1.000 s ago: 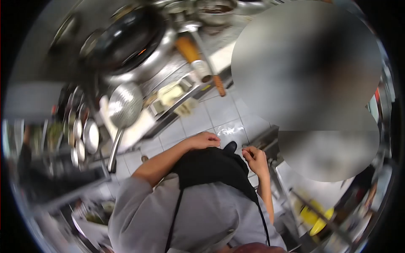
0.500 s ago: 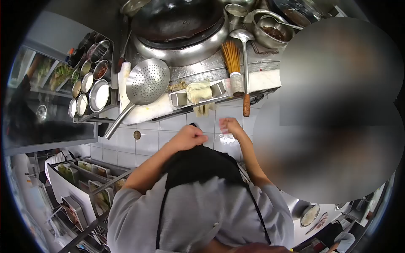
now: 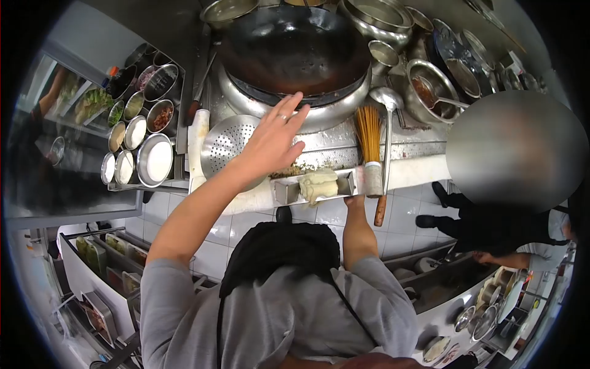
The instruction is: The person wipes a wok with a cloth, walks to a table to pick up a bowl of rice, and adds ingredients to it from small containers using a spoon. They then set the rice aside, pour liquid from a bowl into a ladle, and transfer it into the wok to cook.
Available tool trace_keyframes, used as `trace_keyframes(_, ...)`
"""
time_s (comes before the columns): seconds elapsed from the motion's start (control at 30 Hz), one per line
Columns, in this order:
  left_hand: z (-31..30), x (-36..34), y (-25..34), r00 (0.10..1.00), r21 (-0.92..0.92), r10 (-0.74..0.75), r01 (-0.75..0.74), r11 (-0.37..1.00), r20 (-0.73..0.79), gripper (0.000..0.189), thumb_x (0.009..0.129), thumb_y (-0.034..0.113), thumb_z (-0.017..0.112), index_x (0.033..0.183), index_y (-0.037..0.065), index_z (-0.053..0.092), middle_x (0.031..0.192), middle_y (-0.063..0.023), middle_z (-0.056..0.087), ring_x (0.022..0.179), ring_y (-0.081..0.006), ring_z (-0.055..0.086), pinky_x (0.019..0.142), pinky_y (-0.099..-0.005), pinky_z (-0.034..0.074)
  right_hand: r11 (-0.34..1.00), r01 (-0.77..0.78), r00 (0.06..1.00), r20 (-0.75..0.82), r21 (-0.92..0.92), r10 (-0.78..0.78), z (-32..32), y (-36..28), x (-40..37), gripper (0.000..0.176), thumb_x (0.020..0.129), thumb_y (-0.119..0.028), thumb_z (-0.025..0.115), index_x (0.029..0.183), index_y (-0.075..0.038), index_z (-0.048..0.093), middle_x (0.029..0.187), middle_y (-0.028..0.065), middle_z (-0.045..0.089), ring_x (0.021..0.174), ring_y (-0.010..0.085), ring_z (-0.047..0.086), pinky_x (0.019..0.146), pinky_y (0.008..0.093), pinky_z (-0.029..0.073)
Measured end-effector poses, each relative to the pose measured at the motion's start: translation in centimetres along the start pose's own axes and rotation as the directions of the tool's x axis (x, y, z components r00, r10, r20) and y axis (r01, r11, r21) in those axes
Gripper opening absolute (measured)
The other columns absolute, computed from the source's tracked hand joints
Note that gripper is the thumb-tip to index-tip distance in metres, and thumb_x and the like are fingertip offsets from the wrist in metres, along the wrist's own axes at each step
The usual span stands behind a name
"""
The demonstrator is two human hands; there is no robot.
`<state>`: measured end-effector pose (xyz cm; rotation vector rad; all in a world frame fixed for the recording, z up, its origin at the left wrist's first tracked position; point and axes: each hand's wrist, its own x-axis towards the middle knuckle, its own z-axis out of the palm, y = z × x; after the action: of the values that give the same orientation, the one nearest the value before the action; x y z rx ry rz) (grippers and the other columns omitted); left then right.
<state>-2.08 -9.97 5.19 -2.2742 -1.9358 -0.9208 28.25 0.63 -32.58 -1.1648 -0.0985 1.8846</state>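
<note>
Left hand (image 3: 275, 140) over strainer (image 3: 224, 140), near wok (image 3: 295, 52), grip spread wide. Right hand (image 3: 354, 202) mostly hidden at counter (image 3: 326, 140) edge, can't tell its grip.

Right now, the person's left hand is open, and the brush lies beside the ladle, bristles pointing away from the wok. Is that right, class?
Not quite: the bristles point toward the wok, as the head view shows. The left hand is open, and the brush does lie beside the ladle.
</note>
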Motion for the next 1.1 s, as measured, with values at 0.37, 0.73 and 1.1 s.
trace_keyframes(0.37,5.8,7.1,-2.5,0.977,0.145,-0.212,0.211,0.967,-0.012,0.033,0.092,0.032,0.06,0.078,0.002,0.063,0.078,-0.0188,0.068,0.081,-0.0371,0.066,0.077,-0.0472,0.051,0.992,-0.014,0.999,-0.048,0.129,0.02,-1.6,1.4,0.3,0.044,0.098,-0.048,0.051,0.126,-0.014,0.058,0.119,0.0043,0.065,0.11,0.0233,0.062,0.097,0.0444,0.053)
trace_keyframes(0.73,2.3,6.6,-5.9,0.975,0.093,-0.195,0.186,0.978,0.107,0.037,0.092,0.034,0.058,0.07,0.006,0.066,0.065,-0.0188,0.063,0.067,-0.0402,0.064,0.064,-0.0485,0.051,0.256,0.395,0.845,0.458,-0.883,0.276,1.8,-3.1,-18.7,0.02,0.095,-0.026,0.063,0.095,-0.006,0.068,0.075,0.0002,0.062,0.068,0.0159,0.06,0.059,0.0344,0.049)
trace_keyframes(1.1,2.5,4.0,-7.6,0.993,0.184,-0.026,0.047,0.982,-0.115,0.028,0.089,0.025,0.061,0.071,0.004,0.065,0.071,-0.0172,0.067,0.069,-0.0358,0.066,0.07,-0.0476,0.051,-0.75,0.171,0.512,0.708,-0.639,-0.486,14.7,-10.3,-20.2,0.04,0.089,-0.027,0.067,0.118,-0.003,0.053,0.081,0.0197,0.067,0.074,0.0423,0.065,0.07,0.0488,0.054)
